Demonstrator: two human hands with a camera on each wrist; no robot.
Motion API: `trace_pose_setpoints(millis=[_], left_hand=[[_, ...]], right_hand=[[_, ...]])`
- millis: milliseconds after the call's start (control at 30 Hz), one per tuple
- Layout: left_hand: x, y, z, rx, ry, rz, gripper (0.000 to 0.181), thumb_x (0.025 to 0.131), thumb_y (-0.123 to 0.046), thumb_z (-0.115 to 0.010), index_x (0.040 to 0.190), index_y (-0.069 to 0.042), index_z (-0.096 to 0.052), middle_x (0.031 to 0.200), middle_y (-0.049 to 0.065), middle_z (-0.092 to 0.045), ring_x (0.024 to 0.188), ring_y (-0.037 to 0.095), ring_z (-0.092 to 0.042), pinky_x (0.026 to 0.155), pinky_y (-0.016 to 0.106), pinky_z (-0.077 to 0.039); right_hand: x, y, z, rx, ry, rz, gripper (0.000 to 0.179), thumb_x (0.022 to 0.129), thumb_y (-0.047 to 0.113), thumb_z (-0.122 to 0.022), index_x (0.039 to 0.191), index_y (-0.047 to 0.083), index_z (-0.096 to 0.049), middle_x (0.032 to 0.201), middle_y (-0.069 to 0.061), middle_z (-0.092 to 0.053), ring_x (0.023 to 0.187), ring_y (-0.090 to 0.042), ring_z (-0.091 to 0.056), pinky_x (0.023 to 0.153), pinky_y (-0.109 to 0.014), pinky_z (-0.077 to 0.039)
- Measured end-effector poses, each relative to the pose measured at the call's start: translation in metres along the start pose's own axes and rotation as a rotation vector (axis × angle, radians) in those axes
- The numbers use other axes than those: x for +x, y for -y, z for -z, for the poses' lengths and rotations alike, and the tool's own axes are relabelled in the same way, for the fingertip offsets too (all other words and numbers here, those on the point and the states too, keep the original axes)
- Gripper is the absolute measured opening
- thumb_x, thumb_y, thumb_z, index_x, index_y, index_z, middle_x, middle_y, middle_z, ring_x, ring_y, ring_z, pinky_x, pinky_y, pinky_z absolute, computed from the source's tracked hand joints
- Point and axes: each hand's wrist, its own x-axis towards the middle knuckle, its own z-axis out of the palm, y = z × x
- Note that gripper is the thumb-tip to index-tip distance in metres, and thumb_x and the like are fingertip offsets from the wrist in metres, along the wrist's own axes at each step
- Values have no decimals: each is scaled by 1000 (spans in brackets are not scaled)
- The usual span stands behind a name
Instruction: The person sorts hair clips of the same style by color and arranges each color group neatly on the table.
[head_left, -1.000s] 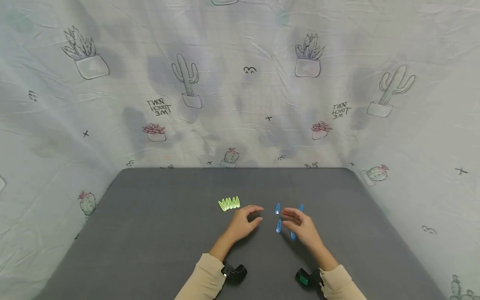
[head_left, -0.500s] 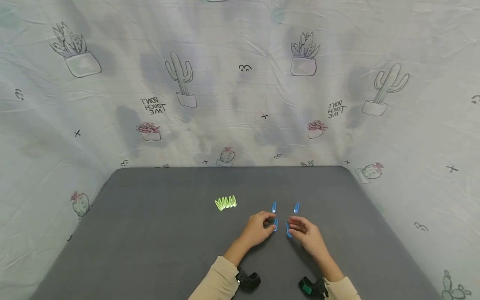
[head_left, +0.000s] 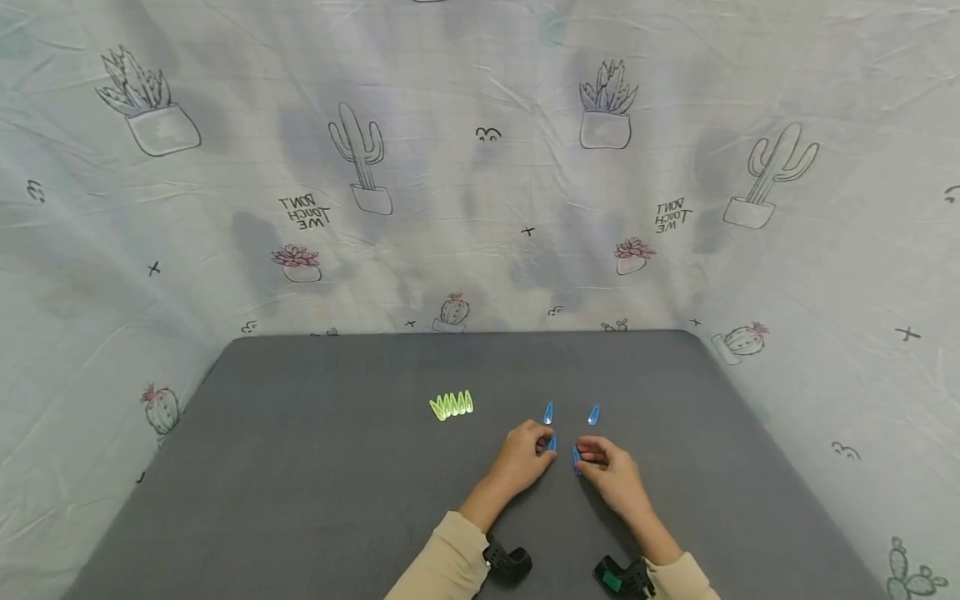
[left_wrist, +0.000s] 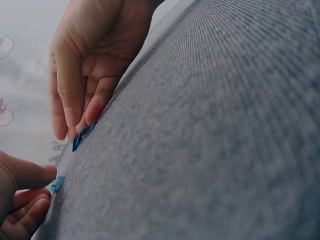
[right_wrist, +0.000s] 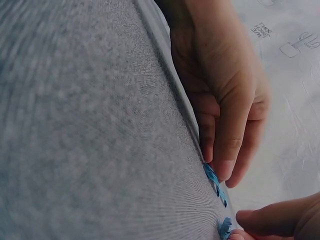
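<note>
My left hand pinches a blue snap hair clip between thumb and fingers, low over the grey table. A short gap to the right, my right hand has thumb and fingertips around another blue hair clip. In the left wrist view the left hand's clip lies between its thumb and fingers, and the right hand's clip shows under the right fingertips. Beyond the hands lie two more blue clips, one at left and one at right. Fingers partly cover both pinched clips.
Several yellow-green hair clips lie in a close row left of the blue ones. The grey table reaches back to a pale curtain printed with cactus drawings, which also hangs along both sides.
My left hand has moved right, from beside the green clips to the near-left blue clip, and now pinches it. My right hand has closed in on the near-right blue clip.
</note>
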Motion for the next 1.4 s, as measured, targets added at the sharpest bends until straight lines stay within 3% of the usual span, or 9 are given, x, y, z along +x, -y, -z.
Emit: trace_pose_setpoints(millis=[400, 667, 1100, 1400], left_hand=[[3, -4, -3, 71, -3, 29, 21, 79, -8, -75, 99, -5, -70, 84, 0, -57, 74, 7, -54, 68, 19, -46], [5, -8, -4, 101, -19, 49, 17, 77, -7, -76, 93, -4, -71, 78, 0, -56, 69, 8, -52, 63, 20, -44], [9, -14, -2, 51, -88, 152, 13, 73, 4, -73, 85, -3, -75, 68, 0, -62, 61, 7, -55, 56, 21, -45], [4, -12, 2, 18, -139, 169, 18, 72, 7, -66, 84, -3, -76, 66, -1, -63, 57, 5, -50, 52, 19, -41]], right_hand=[[2, 7, -5, -132, -53, 6, 27, 78, -1, -72, 105, -1, -68, 93, -10, -70, 82, -18, -65, 68, -22, -51], [6, 11, -4, -197, -38, -14, 24, 75, 0, -73, 98, 0, -70, 81, -3, -68, 70, -9, -60, 65, -25, -47], [8, 7, -5, -13, -5, -75, 29, 78, -4, -70, 106, -2, -69, 89, -8, -69, 78, -13, -63, 63, -19, -48], [6, 5, -4, 85, 24, -87, 28, 81, -7, -66, 108, -3, -69, 93, -11, -69, 79, -11, -61, 64, -19, -49]])
